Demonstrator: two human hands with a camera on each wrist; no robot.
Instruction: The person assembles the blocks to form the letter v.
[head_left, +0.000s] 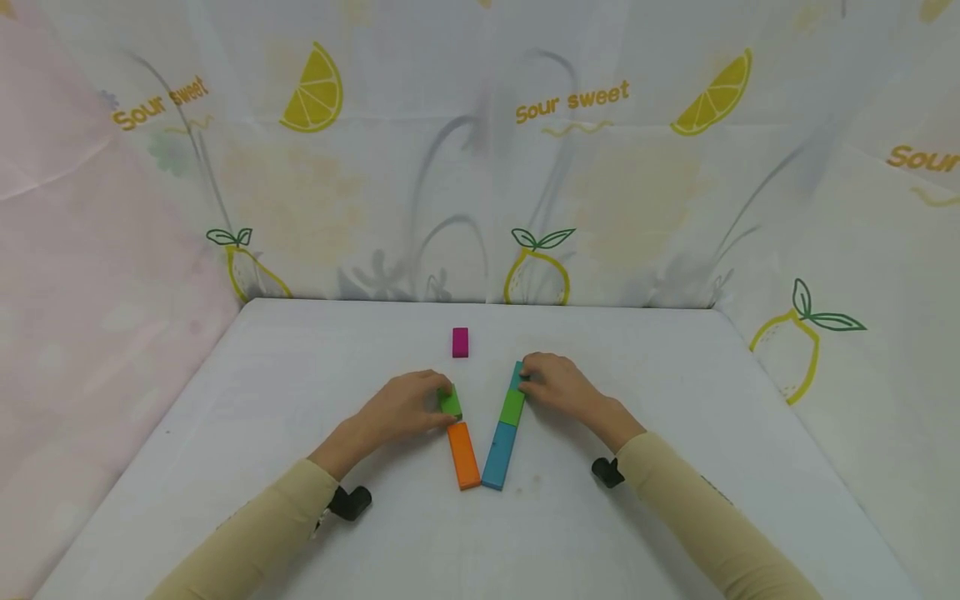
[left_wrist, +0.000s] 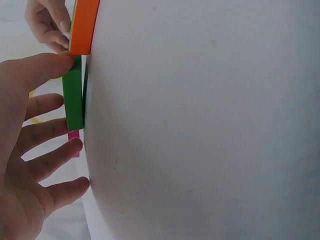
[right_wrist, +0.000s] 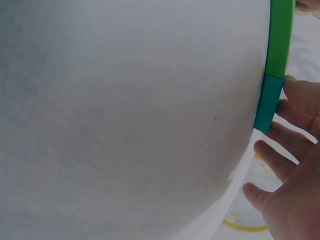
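Observation:
My left hand (head_left: 408,402) holds a short green block (head_left: 451,403) between thumb and fingers, just beyond the far end of an orange block (head_left: 464,456). In the left wrist view this green block (left_wrist: 73,95) has my thumb at its orange end and fingertips along its side. On the right, my right hand (head_left: 561,385) pinches a small teal-blue block (head_left: 517,375) at the top of a slanting row. That row continues down through a second green block (head_left: 512,407) to a longer blue block (head_left: 498,456). The orange and longer blue blocks meet at their near ends, forming a V.
A magenta block (head_left: 461,342) stands apart, farther back on the white table (head_left: 585,533). Behind the table hangs a lemon-print cloth (head_left: 450,167). Each wrist wears a small black camera, the left one (head_left: 351,502) close over the tabletop.

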